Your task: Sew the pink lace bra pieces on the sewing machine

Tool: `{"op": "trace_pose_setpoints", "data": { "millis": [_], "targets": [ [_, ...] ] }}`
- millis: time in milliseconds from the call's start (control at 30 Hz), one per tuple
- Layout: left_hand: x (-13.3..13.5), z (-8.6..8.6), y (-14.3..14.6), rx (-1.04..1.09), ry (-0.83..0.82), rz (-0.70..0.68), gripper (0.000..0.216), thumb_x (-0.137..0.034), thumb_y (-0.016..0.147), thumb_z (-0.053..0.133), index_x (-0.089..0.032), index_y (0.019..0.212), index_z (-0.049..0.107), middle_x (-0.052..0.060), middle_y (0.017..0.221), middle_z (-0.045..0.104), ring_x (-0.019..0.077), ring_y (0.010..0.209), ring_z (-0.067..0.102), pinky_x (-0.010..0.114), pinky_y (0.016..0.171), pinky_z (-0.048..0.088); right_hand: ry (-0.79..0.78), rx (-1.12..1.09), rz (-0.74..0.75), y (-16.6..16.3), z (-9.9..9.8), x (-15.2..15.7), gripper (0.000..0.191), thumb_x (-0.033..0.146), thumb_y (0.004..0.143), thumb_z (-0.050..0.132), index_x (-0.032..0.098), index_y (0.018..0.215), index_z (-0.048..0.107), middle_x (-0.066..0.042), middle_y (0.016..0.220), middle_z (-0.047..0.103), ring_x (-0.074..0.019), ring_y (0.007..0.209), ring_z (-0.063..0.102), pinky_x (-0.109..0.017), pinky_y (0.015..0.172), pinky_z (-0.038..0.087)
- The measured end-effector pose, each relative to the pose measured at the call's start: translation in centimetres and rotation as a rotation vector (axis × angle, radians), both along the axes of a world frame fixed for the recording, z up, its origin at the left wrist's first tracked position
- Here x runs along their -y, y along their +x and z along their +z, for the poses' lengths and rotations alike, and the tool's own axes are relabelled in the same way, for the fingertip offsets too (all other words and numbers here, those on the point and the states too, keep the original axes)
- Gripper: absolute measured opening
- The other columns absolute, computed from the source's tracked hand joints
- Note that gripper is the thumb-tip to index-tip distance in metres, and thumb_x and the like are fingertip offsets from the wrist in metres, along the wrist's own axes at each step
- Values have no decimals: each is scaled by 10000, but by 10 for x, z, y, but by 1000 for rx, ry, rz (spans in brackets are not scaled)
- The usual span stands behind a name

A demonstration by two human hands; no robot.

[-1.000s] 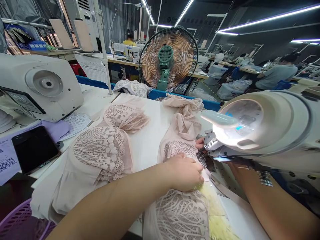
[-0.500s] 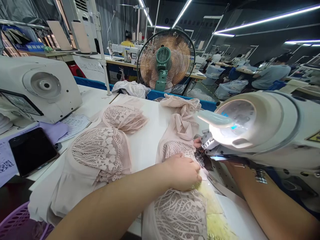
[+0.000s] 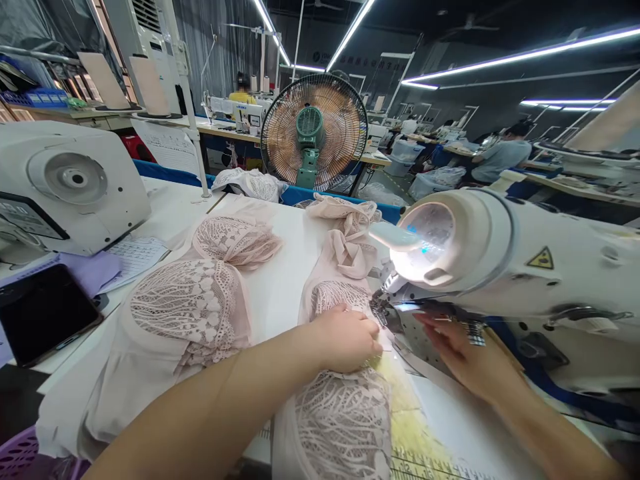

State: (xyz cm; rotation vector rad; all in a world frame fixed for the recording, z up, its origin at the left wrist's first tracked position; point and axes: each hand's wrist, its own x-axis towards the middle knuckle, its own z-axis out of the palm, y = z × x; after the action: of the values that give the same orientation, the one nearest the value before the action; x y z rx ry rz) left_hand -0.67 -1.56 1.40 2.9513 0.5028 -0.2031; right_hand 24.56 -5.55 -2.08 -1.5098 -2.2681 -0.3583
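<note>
A pale pink lace bra (image 3: 345, 413) lies along the table with its edge by the presser foot (image 3: 381, 308) of the sewing machine (image 3: 480, 240). My left hand (image 3: 347, 339) rests on the lace just in front of the foot, its fingers curled over the fabric edge; the thumb is hidden. Below the machine head, my right hand (image 3: 453, 350) is apart from the bra, fingers stretched out toward the foot and partly covered by the machine. Nothing shows in it. A narrow pale strip (image 3: 425, 367) runs between the hands. Another lace bra (image 3: 185, 300) lies to the left.
A black phone (image 3: 47, 313) and papers (image 3: 135, 257) lie at the left, near a second white machine head (image 3: 73, 177). A purple basket (image 3: 20, 460) is at lower left. Behind the table stands a large fan (image 3: 313, 130). A person (image 3: 505, 153) sits far right. A measuring tape (image 3: 425, 463) is at the front.
My right hand has drawn back from beside the presser foot toward me, out from behind the machine head. My left hand stays on the lace. The camera view has turned slightly right.
</note>
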Motion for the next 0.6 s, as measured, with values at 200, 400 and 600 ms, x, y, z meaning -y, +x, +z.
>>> {"op": "trace_pose_setpoints", "data": {
  "millis": [200, 400, 600],
  "targets": [
    [-1, -2, 1, 3, 33, 1, 371, -210, 876, 486, -213, 1241, 554, 86, 1253, 543, 264, 1173, 455, 485, 996, 348, 22, 115, 149, -26, -16, 31, 456, 110, 805, 396, 286, 1143, 647, -95, 995, 635, -257, 930, 587, -368, 725, 506],
    [-5, -8, 1, 56, 58, -22, 365, -196, 852, 532, -214, 1214, 566, 78, 1250, 551, 257, 1166, 467, 492, 982, 368, 15, 86, 124, -31, -21, 29, 416, 121, 830, 428, 295, 1126, 664, -112, 1027, 602, -273, 970, 539, -399, 783, 479],
    [-12, -10, 2, 57, 84, -15, 385, -192, 832, 553, -217, 1216, 560, 74, 1227, 564, 260, 1160, 468, 493, 1000, 351, 66, 76, 139, -36, -17, 27, 392, 117, 829, 405, 227, 1077, 689, -130, 986, 600, -265, 943, 549, -383, 759, 491]
  ]
}}
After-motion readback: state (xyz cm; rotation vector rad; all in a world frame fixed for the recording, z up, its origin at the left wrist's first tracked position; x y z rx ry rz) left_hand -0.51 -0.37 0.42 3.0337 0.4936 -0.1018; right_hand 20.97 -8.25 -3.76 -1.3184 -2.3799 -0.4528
